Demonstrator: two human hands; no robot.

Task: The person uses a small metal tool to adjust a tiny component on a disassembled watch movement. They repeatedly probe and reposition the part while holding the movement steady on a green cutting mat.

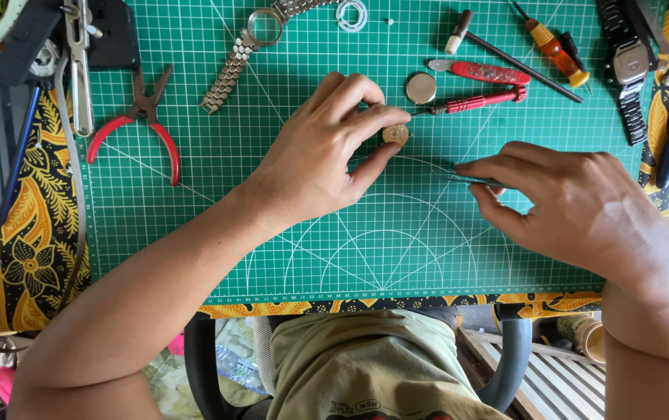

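A green gridded cutting mat (194, 233) covers most of the table, with a yellow-and-black patterned cloth (31, 233) showing at its left and right edges. On the mat, the left hand (315, 159) comes in from about seven o'clock and pinches a small round brass-coloured watch part (396, 134) between thumb and forefinger, holding it at or just above the mat near the middle. The right hand (575, 206) enters from about four o'clock and grips a thin pair of tweezers (466, 177); whether their tips hold anything cannot be told. The tweezers' long axis runs roughly from three o'clock toward nine o'clock, tilted slightly upward, and the tip stops short of the watch part, which lies at about ten o'clock from it, near but apart. The left hand is thus on the part, the right hand the farther one. Around them, red-handled pliers (144, 124) lie at nine o'clock from the left hand, a steel watch bracelet (233, 66) at eleven o'clock, a round metal case back (420, 88) just beyond the part at twelve o'clock, and a slim red screwdriver (478, 101) at one o'clock, pointing toward the part.
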